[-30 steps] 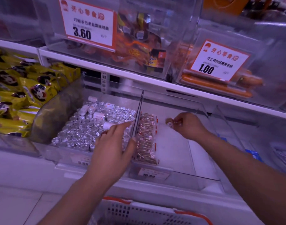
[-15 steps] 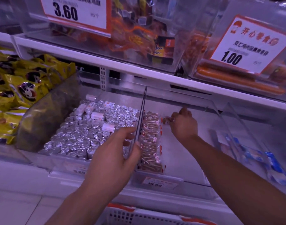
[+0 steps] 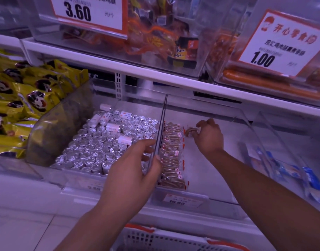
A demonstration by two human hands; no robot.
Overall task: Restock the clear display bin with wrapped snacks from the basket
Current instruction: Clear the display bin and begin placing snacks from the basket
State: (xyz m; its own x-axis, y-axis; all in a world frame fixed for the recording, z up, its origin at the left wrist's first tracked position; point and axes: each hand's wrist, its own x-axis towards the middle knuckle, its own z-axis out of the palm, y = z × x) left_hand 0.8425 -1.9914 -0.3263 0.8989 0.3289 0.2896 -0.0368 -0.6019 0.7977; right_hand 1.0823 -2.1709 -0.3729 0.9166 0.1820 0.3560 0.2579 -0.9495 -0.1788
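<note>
The left hand (image 3: 132, 167) grips the upper edge of the clear divider wall (image 3: 160, 131) between two bins on the lower shelf, thumb on the right side of the wall and fingers curled over onto the left side. The right hand (image 3: 209, 137) reaches deep into the clear display bin (image 3: 219, 174) and pinches one wrapped snack (image 3: 191, 132) between thumb and fingertips, holding it low near the bin's floor, just beside the far end of the row already there. That single row of wrapped snacks (image 3: 173, 154) stands packed against the bin's left wall from front to back; the pieces are too many and too tightly overlapped to count. The remaining floor of this bin, to the right of the row, is bare.

The one bin to the left holds foil-topped cups (image 3: 101, 151), far too many to count, with about five white rolls lying on top. Further left lie yellow panda-printed bags (image 3: 25, 98). Right of the display bin, blue packets (image 3: 313, 183) lie in another clear bin. Two price cards show on the upper shelf: 3.60 (image 3: 78, 12) and 1.00 (image 3: 262, 59). One white basket (image 3: 155, 240) with orange trim sits at the bottom edge, below the shelf.
</note>
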